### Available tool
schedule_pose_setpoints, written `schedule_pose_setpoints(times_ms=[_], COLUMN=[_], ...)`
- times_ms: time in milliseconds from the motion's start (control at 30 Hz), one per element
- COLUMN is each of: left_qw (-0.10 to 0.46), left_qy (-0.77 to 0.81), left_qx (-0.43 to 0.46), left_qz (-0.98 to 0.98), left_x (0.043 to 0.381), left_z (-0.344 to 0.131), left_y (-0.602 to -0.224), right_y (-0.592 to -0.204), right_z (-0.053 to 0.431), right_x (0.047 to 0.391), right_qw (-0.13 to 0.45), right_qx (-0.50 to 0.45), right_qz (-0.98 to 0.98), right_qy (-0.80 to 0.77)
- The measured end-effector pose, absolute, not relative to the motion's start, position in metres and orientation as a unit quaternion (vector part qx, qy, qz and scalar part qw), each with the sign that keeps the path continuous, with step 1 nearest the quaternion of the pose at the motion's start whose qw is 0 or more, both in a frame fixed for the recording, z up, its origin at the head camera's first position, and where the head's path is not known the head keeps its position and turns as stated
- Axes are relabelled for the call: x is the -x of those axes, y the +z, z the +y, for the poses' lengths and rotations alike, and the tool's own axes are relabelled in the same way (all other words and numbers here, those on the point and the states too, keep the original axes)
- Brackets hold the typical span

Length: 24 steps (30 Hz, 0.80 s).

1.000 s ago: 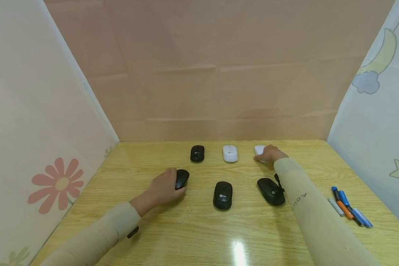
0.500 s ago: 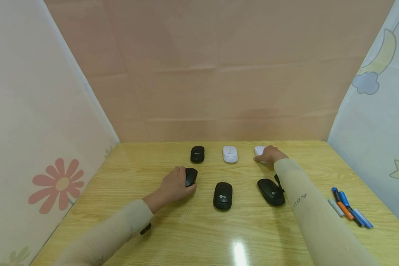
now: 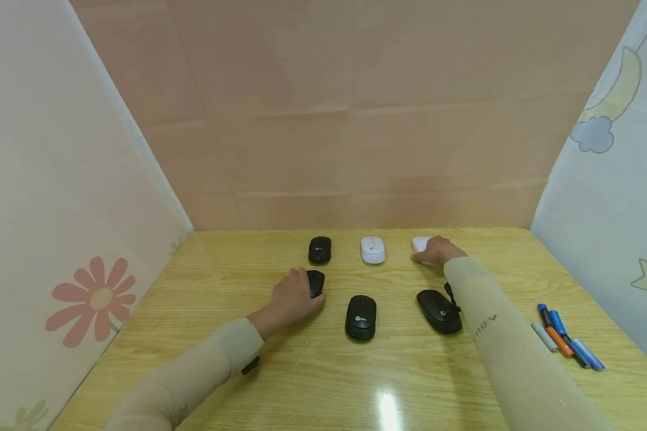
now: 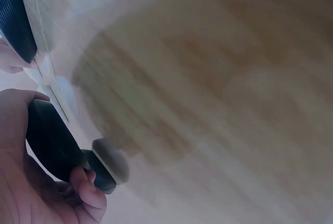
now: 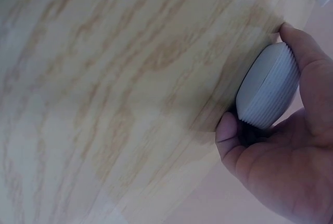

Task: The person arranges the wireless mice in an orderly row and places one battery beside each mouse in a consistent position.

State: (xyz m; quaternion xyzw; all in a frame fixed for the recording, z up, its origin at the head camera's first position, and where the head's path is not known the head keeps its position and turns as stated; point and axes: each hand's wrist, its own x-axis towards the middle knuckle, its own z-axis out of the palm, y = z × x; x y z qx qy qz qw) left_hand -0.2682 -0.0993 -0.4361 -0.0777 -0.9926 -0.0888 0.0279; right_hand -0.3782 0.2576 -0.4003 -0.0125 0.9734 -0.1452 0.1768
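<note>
My left hand point(image 3: 293, 297) grips a black computer mouse point(image 3: 316, 282) by its sides, just in front of a second black mouse point(image 3: 320, 250) at the back. In the left wrist view, thumb and fingers curl around the held mouse point(image 4: 49, 140), its top partly exposed. At the back right, my right hand point(image 3: 440, 249) holds a white mouse point(image 3: 420, 243), partly hidden behind the fingers. The right wrist view shows this white mouse point(image 5: 269, 86) pinched at both ends, low at the table surface. Another white mouse point(image 3: 373, 250) stands between the hands in the back row.
A black mouse point(image 3: 361, 318) sits right of my left hand. Another black mouse point(image 3: 439, 311) lies tilted beside my right sleeve, with a black strap near it. Several markers point(image 3: 559, 336) are bunched on the right of the wooden table point(image 3: 323, 389). Printed sheets wall in the sides and back.
My left hand has slid right and slightly away from me with the black mouse, slowing toward now. The right hand and its white mouse have stayed put.
</note>
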Motion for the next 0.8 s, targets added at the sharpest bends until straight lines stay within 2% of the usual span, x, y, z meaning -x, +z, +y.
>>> schedule_pose_setpoints(times_ms=[800], left_qw=[-0.017], left_qy=[-0.049], left_qx=[0.056], left_qz=[-0.997], left_x=[0.280], left_z=[-0.084], left_y=[-0.441], right_y=[-0.401], right_z=[0.256], right_x=[0.380], right_qw=[0.182], right_qx=[0.014], right_qz=[0.974], right_qy=[-0.131])
